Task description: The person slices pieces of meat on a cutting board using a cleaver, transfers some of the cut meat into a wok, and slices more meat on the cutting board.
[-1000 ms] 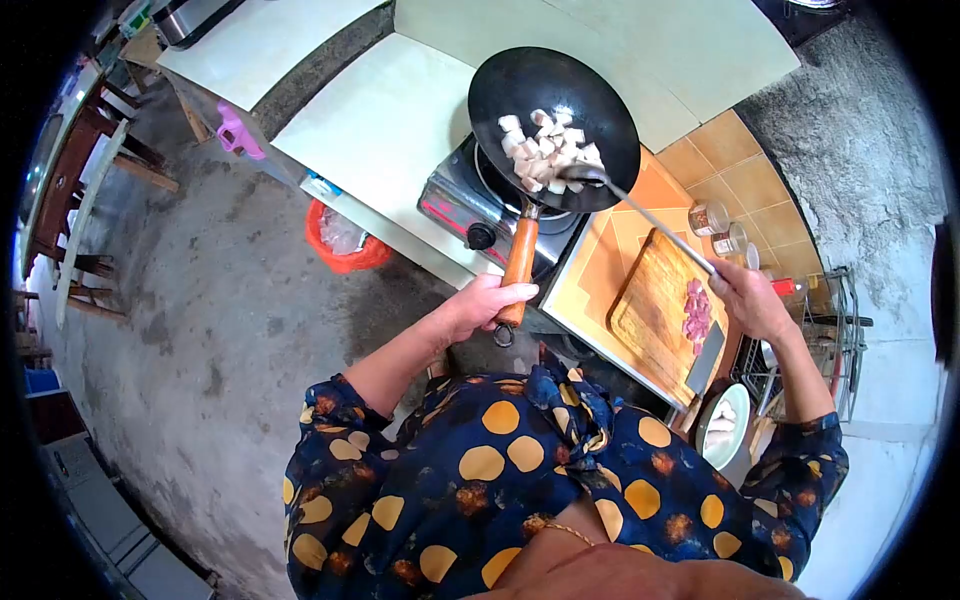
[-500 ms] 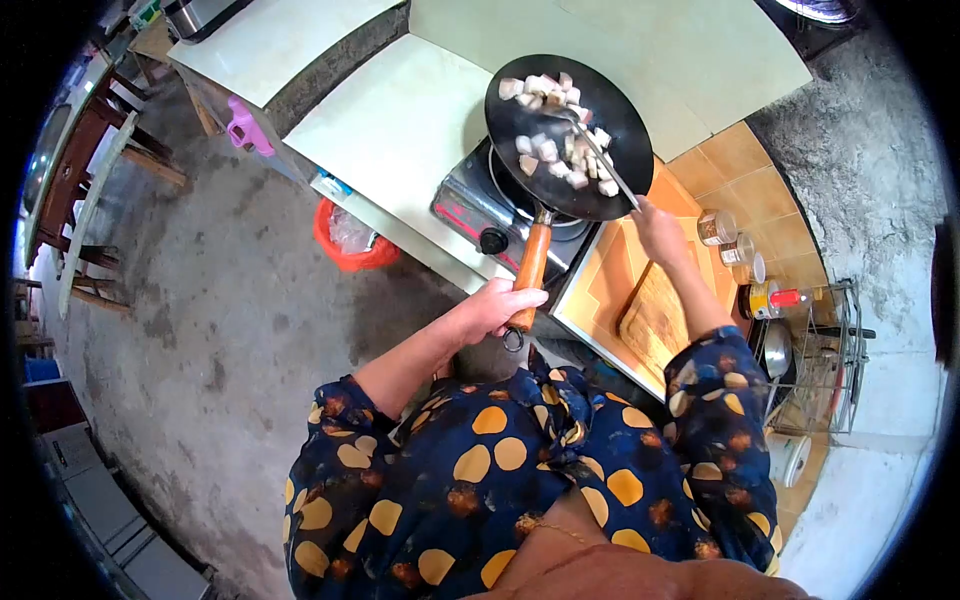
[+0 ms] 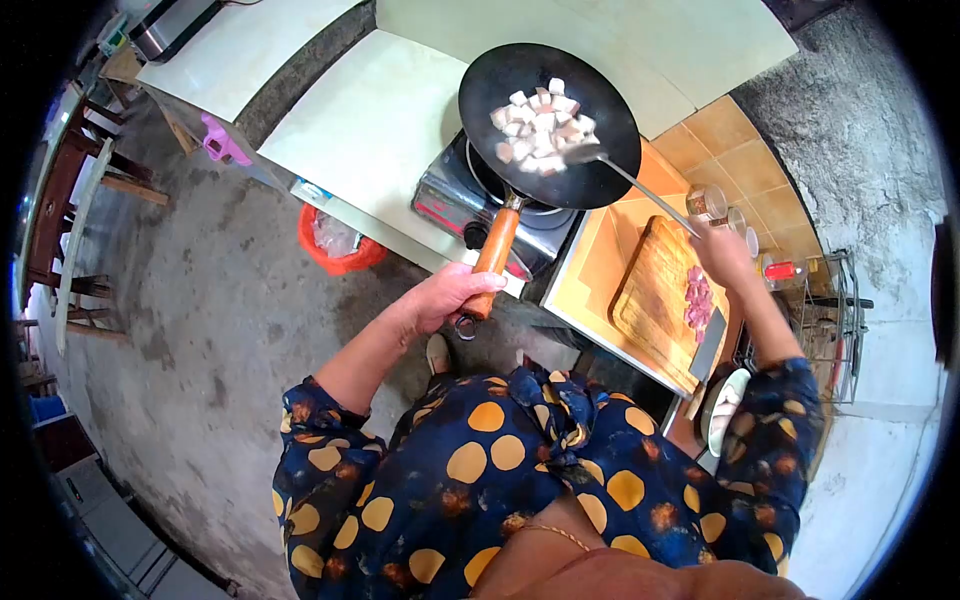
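Note:
My left hand [image 3: 455, 293] is closed round the wooden handle [image 3: 496, 250] of a black wok [image 3: 600, 105], which sits over a silver gas stove [image 3: 450, 197]. Pale meat cubes [image 3: 540, 125] lie heaped in the wok. My right hand [image 3: 722, 252] grips the far end of a metal spatula [image 3: 650, 193], whose blade touches the right side of the heap. Below the spatula, a wooden cutting board [image 3: 645, 290] carries small pink meat pieces [image 3: 698, 298] and a cleaver [image 3: 708, 345].
Glass jars [image 3: 706, 202] stand against the tiled wall, near a wire rack [image 3: 845, 320]. A bowl [image 3: 722, 415] with pale contents is beside the board. An orange-red bag [image 3: 345, 262] hangs below the counter [image 3: 370, 110]; a pink object [image 3: 222, 140] is at its left edge.
Since half a second ago, my right hand has drawn back toward the right with the spatula. The scattered cubes are now gathered in one heap. The cutting board's meat and cleaver show again.

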